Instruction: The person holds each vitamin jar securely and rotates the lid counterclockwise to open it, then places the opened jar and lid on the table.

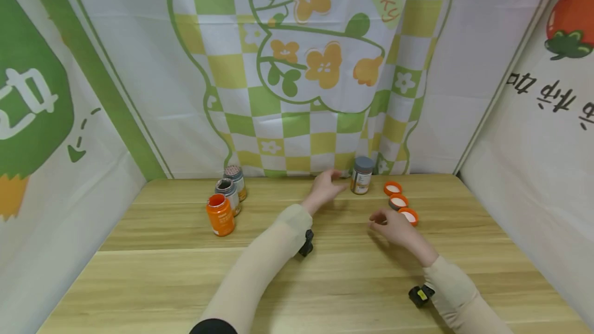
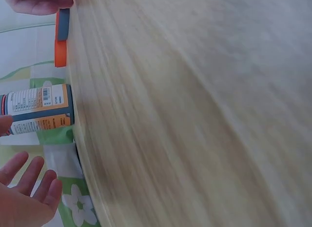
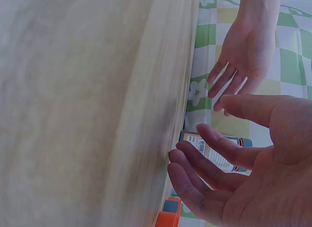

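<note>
A grey-lidded jar (image 1: 361, 175) with a white and orange label stands upright near the back edge of the table. My left hand (image 1: 323, 189) reaches toward it from the left, fingers spread and apart from the jar. In the left wrist view the jar's label (image 2: 41, 110) shows a barcode, and the left fingers (image 2: 34, 173) hold nothing. My right hand (image 1: 394, 227) hovers over the table in front of the jar, its fingers loosely bent around nothing. Behind it lie three orange-rimmed lids (image 1: 392, 188), one with a grey edge, partly hidden by the hand.
On the left stand three lidless-looking jars in a slanting row: an orange jar (image 1: 220, 216), a grey-and-white jar (image 1: 228, 195) with a dark mouth, and a jar with speckled contents (image 1: 235, 180). A patterned curtain (image 1: 297, 133) hangs behind the wooden table (image 1: 153, 272).
</note>
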